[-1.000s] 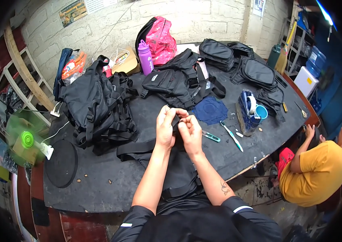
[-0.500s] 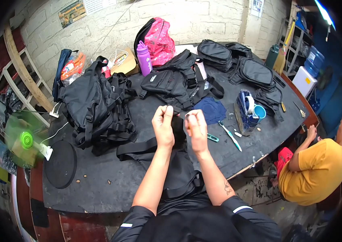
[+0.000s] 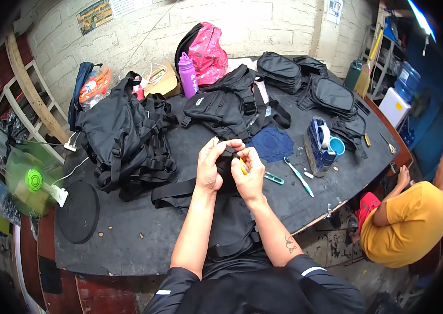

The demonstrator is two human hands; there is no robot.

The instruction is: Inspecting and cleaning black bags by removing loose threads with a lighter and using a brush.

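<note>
My left hand (image 3: 211, 166) is closed, pinching the edge of a piece of black bag fabric (image 3: 224, 166) in front of me. Close beside it, my right hand (image 3: 248, 172) grips a small yellow lighter-like object (image 3: 243, 166) with a dark top, which points at the fabric. The fingers of both hands nearly meet, and what lies between their tips is partly hidden. Below my wrists, a black bag (image 3: 233, 222) hangs over the table's near edge toward my lap. Its wide black strap (image 3: 179, 191) stretches out to the left.
Black bags (image 3: 122, 131) are heaped at left, with more (image 3: 221, 107) behind my hands. A teal-handled cutter (image 3: 274, 178), a toothbrush (image 3: 299, 177) and a blue holder with tape (image 3: 320, 146) lie at right. A fan (image 3: 34, 180) stands at left; a person in yellow (image 3: 407, 225) sits at right.
My right hand has turned and come in closer to the left, and the yellow object now shows in it. The left fingers have bent over toward the right hand. The bags stay put.
</note>
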